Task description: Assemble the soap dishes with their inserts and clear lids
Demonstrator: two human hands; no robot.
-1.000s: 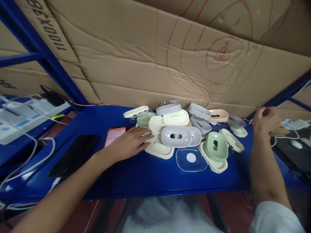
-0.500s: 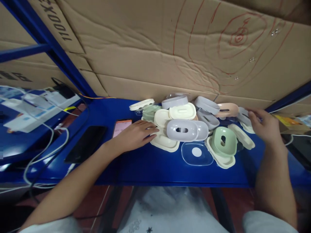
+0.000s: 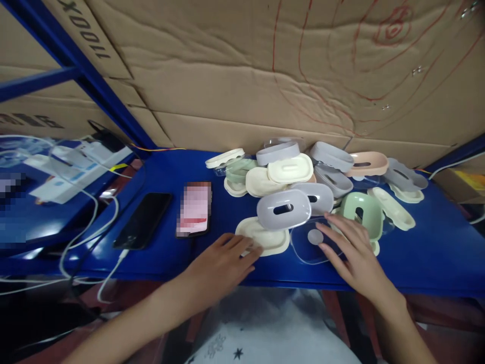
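Observation:
My left hand (image 3: 231, 260) is at the left end of a cream oval plastic tray (image 3: 273, 241), its fingers and thumb closed on the edge. A pale grey oval cover with a slot (image 3: 270, 210) overlaps the far side of that tray. With fingers apart, my right hand (image 3: 352, 250) is over a clear oval lid with a round white sticker (image 3: 303, 250); whether it touches the lid I cannot tell. Just beyond it sits a green slotted cover (image 3: 373, 215), partly covered by my fingers.
More plastic parts lie heaped behind, among them a cream lid (image 3: 290, 168), a grey ring (image 3: 331, 156) and a peach cover (image 3: 373, 163). To the left are a lit phone (image 3: 195, 207), a black phone (image 3: 142, 220) on a cable, and a power strip (image 3: 79, 174). Cardboard (image 3: 212, 91) walls the back.
My right hand has come from the far right grey part to the clear lid. My left hand has moved nearer me with the cream tray, and the front grey cover has shifted nearer too.

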